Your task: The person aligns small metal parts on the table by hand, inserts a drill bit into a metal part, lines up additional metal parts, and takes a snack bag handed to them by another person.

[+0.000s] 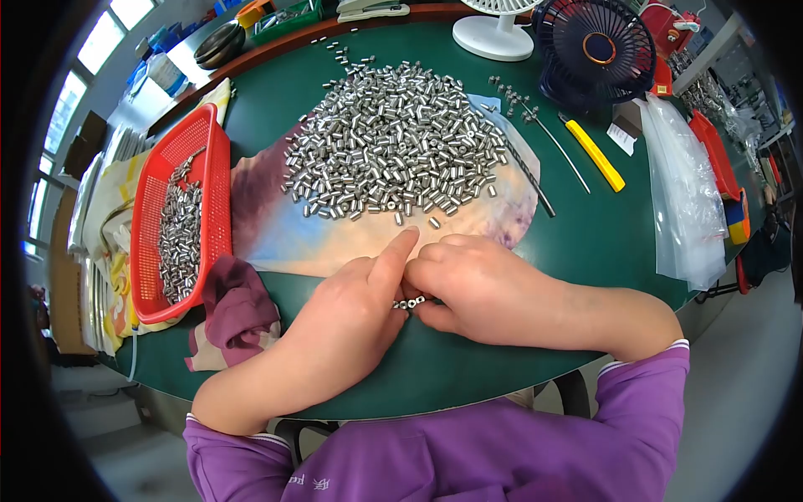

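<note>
Close to the table's front edge, my left hand (pixel 360 297) and my right hand (pixel 468 289) meet with fingers curled. Between them they hold a short row of small metal cylinders (pixel 407 304), whose round ends with holes face me. My left index finger points forward, toward the pile. Just beyond my hands, a large heap of silvery metal cylinders (pixel 401 142) lies on a multicoloured cloth (pixel 326 243). A few loose cylinders (pixel 434 222) rest at the heap's near edge. How far the fingers wrap round the row is partly hidden.
At the left stands a red basket (pixel 219 184) with more cylinders, beside a maroon cloth (pixel 238 309). A yellow-handled cutter (pixel 595 156), thin rods (pixel 531 177), plastic bags (pixel 686 201) and a dark fan (pixel 598 50) are on the right. A white fan (pixel 493 38) stands behind.
</note>
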A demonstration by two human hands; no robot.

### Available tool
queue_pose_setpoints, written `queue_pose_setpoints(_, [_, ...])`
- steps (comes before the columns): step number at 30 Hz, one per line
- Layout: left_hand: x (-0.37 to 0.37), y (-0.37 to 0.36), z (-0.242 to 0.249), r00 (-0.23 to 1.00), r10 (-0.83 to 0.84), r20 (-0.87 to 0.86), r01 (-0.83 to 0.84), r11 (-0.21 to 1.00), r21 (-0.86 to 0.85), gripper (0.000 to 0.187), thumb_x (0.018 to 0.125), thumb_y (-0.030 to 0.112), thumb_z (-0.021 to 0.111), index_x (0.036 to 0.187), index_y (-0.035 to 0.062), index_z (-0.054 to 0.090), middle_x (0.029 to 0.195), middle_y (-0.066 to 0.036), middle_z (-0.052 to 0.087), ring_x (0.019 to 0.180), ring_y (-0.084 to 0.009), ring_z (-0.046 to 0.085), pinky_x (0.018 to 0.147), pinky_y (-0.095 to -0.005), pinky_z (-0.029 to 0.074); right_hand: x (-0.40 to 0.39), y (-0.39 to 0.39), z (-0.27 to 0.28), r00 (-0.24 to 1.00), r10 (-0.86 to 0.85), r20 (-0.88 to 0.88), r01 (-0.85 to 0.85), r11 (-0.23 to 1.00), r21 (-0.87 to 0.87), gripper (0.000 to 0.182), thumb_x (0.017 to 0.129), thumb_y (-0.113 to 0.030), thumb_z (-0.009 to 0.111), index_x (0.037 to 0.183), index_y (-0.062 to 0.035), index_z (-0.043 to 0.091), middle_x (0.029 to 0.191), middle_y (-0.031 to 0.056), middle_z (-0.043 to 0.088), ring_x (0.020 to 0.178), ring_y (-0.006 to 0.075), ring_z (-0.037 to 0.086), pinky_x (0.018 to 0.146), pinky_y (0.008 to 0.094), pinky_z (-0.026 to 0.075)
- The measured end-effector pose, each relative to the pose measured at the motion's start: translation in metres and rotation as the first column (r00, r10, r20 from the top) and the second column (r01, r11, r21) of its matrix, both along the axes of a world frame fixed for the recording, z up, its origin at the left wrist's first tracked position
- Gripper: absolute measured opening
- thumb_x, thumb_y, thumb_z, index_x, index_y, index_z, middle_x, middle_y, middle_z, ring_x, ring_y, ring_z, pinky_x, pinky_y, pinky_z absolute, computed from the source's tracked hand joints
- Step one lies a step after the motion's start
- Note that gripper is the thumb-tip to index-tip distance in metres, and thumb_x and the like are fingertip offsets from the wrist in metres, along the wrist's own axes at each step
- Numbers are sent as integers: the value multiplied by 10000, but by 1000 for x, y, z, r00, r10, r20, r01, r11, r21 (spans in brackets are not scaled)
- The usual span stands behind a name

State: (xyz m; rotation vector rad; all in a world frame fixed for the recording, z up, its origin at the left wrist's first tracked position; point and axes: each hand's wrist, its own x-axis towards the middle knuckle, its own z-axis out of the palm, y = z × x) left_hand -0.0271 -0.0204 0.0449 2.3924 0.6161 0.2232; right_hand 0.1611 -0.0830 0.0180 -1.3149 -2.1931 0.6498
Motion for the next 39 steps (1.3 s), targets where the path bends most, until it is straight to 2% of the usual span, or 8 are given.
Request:
queue_pose_setpoints(2, [-3,-3,-2,998,-43,-37,43,999,9,753,712,-55,644,1390,-65,315,985,-189,620,926,-356,603,794,-423,495,-1,-2,0,1000,15,22,-14,1000,-27,207,754,-121,689,926,-29,618,899,129,622,890,318,592,802,419,475])
queue_pose_setpoints(4, [-3,-5,-2,997,-39,-60,42,998,42,763,707,-56,659,1400,-19,341,955,-137,591,881,-294,610,779,-376,500,-1,-3,2,998,28,48,-26,998,-50,226,754,-117,688,943,-17,614,913,141,623,900,324,593,819,421,472])
queue_pose_setpoints(13, [-6,-1,-1,995,-34,-92,37,999,30,788,714,-17,684,1409,-14,312,906,-131,580,843,-299,602,747,-388,485,-2,-7,9,996,5,94,3,996,-84,221,760,-90,671,952,-8,598,918,156,624,907,342,596,812,435,470])
queue_pose_setpoints(20, [-9,-9,-10,996,33,-82,-28,998,58,794,715,-19,688,1414,-5,313,895,-116,572,825,-281,594,750,-372,488,-6,-10,4,996,-33,82,33,999,3,168,756,-52,620,919,-12,605,886,157,627,883,344,603,798,443,477])
queue_pose_setpoints(28, [-18,-19,-27,981,184,56,-180,981,-65,843,734,-46,700,1457,46,276,940,-60,582,785,-165,549,724,-279,475,-11,-14,-11,993,-96,75,87,991,106,167,753,-90,646,910,-40,617,843,139,608,866,333,599,778,439,474])
queue_pose_setpoints(31, [-16,-23,-28,973,219,66,-215,974,-69,824,748,-6,696,1452,37,270,926,-80,589,811,-223,584,749,-343,502,-11,-16,-17,994,-95,47,85,980,178,162,754,-115,664,896,-52,618,837,123,595,861,323,590,762,435,472])
queue_pose_setpoints(33, [-15,-23,-35,970,223,94,-219,974,-50,817,752,-4,695,1451,42,273,922,-76,592,802,-217,585,740,-340,503,-12,-18,-21,990,-135,28,125,965,231,155,757,-127,671,885,-58,617,843,109,586,857,315,584,756,431,468])
queue_pose_setpoints(39, [-14,-25,-39,964,228,138,-226,974,-29,793,759,-11,682,1444,48,288,909,-69,598,782,-204,583,716,-332,505,-10,-18,-25,992,-124,-7,122,967,224,153,757,-131,678,875,-58,613,836,99,576,843,304,577,744,418,462])
